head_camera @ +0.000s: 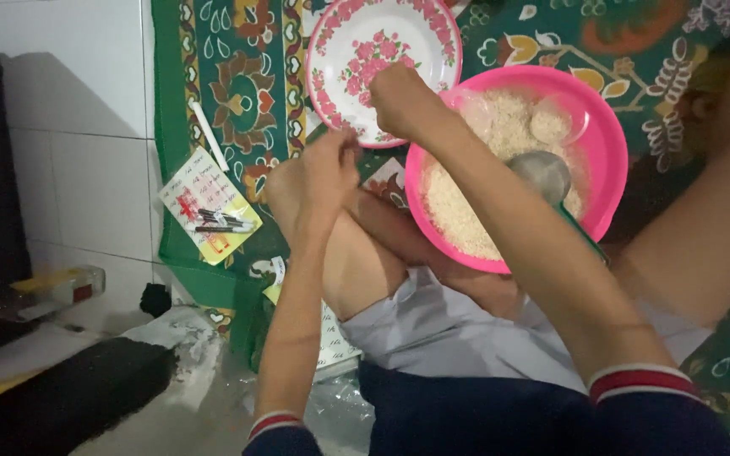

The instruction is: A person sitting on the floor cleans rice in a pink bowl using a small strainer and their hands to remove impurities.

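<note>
Looks like the shaping stage: right hand [399,100] is fisted over the flowered plate's [340,34] near rim, fingers curled shut, can't tell on what. Left hand [331,165] sits pinched just beside it. Pink bowl [610,143] of crumbs [458,211] and a spoon [542,173] sits right alongside, on the mat [238,84]. I'd guess whatever's in the fist wants a gentle set-down on the plate.

A bright pink bowl [606,148] is sitting by a white plate [382,42] showing pink roses, both lying on a green mat [238,76] bearing brown floral motifs.
</note>
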